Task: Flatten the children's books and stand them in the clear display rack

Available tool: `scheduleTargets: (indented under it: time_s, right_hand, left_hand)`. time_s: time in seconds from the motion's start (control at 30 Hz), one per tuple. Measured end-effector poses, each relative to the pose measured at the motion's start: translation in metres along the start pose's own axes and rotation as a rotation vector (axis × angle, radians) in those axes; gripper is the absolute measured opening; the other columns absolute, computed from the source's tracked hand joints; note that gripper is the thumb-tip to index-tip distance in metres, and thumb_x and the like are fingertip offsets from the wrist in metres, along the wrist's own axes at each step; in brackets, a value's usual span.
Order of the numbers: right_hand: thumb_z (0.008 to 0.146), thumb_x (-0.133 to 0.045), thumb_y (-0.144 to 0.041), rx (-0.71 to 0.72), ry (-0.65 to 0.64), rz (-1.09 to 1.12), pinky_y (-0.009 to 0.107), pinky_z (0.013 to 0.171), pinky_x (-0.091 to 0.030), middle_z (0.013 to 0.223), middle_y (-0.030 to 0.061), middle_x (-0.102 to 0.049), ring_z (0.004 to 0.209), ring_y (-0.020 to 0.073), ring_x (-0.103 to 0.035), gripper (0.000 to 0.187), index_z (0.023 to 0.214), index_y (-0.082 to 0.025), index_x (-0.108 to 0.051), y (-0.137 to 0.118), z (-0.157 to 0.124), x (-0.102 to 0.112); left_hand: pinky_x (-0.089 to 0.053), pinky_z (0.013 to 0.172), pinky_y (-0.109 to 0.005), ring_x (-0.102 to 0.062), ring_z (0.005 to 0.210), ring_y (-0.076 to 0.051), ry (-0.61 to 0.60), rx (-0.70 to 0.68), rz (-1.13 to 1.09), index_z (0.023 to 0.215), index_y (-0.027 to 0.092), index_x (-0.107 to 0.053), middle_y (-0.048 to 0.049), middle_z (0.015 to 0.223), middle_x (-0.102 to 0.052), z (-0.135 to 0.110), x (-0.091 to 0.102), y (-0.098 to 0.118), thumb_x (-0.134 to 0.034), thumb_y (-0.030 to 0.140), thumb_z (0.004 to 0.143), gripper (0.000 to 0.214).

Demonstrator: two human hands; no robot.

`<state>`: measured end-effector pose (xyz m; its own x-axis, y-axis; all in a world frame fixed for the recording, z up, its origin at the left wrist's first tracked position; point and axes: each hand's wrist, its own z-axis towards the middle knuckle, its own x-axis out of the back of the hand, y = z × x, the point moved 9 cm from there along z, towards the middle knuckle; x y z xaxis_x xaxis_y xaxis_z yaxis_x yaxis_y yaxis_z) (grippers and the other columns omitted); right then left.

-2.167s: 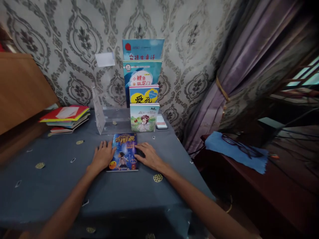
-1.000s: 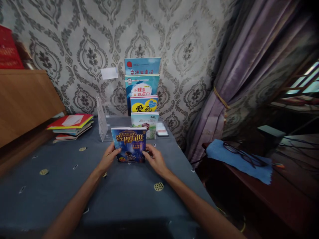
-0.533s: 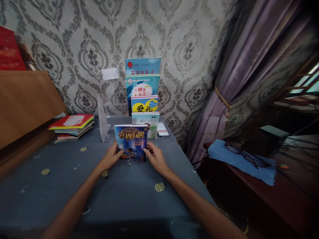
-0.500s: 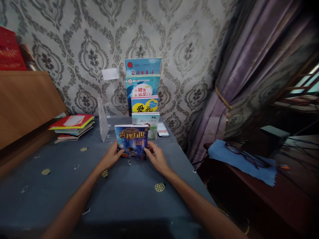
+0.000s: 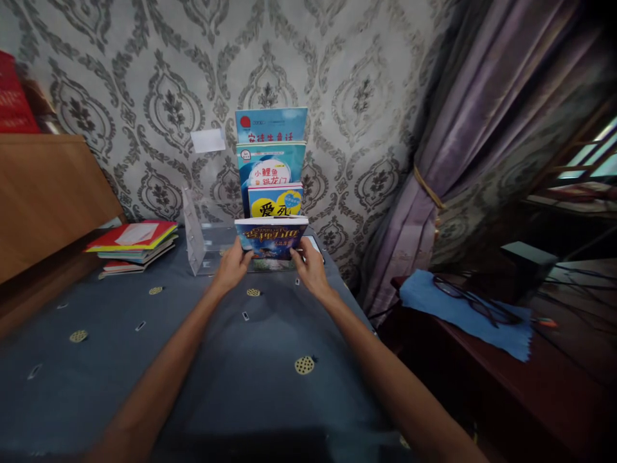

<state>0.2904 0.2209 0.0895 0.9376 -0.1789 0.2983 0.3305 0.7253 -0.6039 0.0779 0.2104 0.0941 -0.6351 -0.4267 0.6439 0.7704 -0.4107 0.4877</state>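
Book (image 5: 272, 235) raised to rack (image 5: 191, 235) | left hand (image 5: 231, 270), right hand (image 5: 312, 269) clamp it | standing books (image 5: 270, 164) behind

We find the front book (image 5: 270, 264) mostly hidden behind the dark-blue book (image 5: 271, 236); the left edge crops a red object (image 5: 9, 96).

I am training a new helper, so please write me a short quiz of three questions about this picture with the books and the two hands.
1. True or false: both the left hand and the right hand hold the dark blue book.
2. Where does the stack of books lie? A) on the table, left of the clear rack; B) on the floor; C) inside the rack.
3. What lies on the blue cloth?
Key: 1 true; 2 A; 3 the glasses.
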Motion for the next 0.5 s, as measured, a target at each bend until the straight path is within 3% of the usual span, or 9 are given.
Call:
scheduleTargets:
  time_s: [0.5]
  right_hand:
    - [0.097, -0.046, -0.034, -0.029, -0.007, -0.076, 0.043, 0.092, -0.053, 0.116, 0.0117, -0.066, 0.105, 0.0260, -0.062, 0.031, 0.124, -0.023, -0.057, 0.026, 0.011, 0.001]
  left_hand:
    - [-0.047, 0.098, -0.040, -0.059, 0.112, -0.026, -0.012, -0.057, -0.050, 0.114, 0.018, -0.050, -0.0125, 0.117, -0.063, 0.010, -0.020, 0.004, -0.048, 0.019, 0.094, 0.021]
